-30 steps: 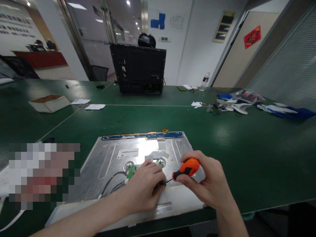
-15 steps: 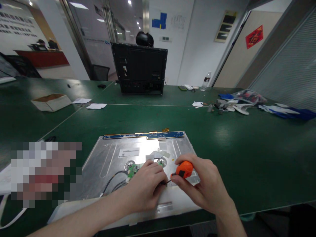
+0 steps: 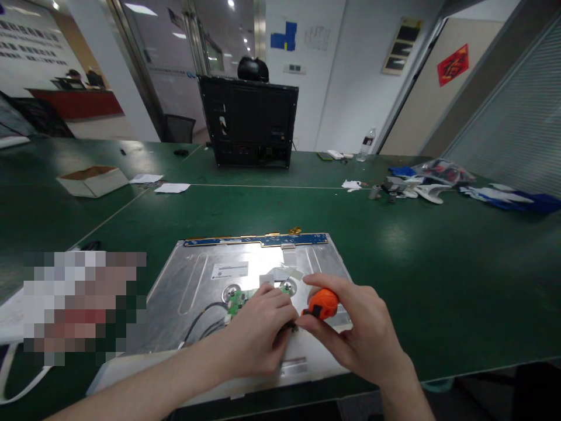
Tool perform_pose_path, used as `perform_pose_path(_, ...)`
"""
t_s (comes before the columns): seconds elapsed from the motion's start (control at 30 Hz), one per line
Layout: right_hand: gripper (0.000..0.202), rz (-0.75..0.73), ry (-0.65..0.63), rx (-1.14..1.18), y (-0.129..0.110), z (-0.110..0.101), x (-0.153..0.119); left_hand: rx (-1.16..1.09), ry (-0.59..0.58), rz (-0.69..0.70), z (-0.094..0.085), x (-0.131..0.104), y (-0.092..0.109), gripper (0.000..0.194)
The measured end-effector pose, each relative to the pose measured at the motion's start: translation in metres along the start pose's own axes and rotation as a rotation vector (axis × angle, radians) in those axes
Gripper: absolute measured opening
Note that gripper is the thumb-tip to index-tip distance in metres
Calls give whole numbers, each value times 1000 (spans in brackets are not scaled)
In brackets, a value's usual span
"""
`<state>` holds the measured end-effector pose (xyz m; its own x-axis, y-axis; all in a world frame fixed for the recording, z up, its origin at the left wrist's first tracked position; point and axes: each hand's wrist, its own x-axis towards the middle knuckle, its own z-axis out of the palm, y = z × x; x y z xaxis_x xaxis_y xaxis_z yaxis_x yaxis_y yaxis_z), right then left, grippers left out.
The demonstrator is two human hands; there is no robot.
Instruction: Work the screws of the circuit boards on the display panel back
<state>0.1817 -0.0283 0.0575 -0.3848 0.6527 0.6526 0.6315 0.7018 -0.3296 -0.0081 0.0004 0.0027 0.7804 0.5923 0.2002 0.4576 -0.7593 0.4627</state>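
Note:
An orange-and-black screwdriver (image 3: pixel 323 303) is held by its handle between the thumb and fingers of my right hand (image 3: pixel 368 333). Its tip, close to my left fingers, cannot be made out. My left hand (image 3: pixel 267 327) rests over the green circuit board (image 3: pixel 239 301), fingers curled inward; whatever they pinch is hidden under them. Beneath both hands lies a silvery metal display panel (image 3: pixel 170 304), back side up. Along its far edge runs a blue circuit strip (image 3: pixel 258 241). Dark cables (image 3: pixel 193 327) loop out from the board's left end.
A black monitor (image 3: pixel 249 123) stands at the back of the green table (image 3: pixel 438 280). An open cardboard box (image 3: pixel 92 182) sits at the left, papers (image 3: pixel 172 187) beside it. Loose parts (image 3: pixel 397 186), bags and a bottle (image 3: pixel 366 145) lie to the right. A blurred patch covers the near left.
My right hand and the screwdriver have shifted slightly left, toward my left fingers. The screwdriver's thin shaft, visible before, no longer shows clearly. My left hand stays in place.

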Motion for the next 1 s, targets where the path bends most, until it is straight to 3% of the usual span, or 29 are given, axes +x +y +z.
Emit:
perform_pose_path(0.37, 32, -66, 64, 26, 0, 9, -1, 41, -4, 28, 1, -1, -1, 7)
perform_pose_path(0.7, 45, -41, -23, 75, -3, 6, 1, -12, 43, -12, 3, -1, -1, 9)
perform_pose_path(1.0, 46, -76, 114, 59, 2, 22, 3, -6, 32, -18, 2, -1, 0, 12)
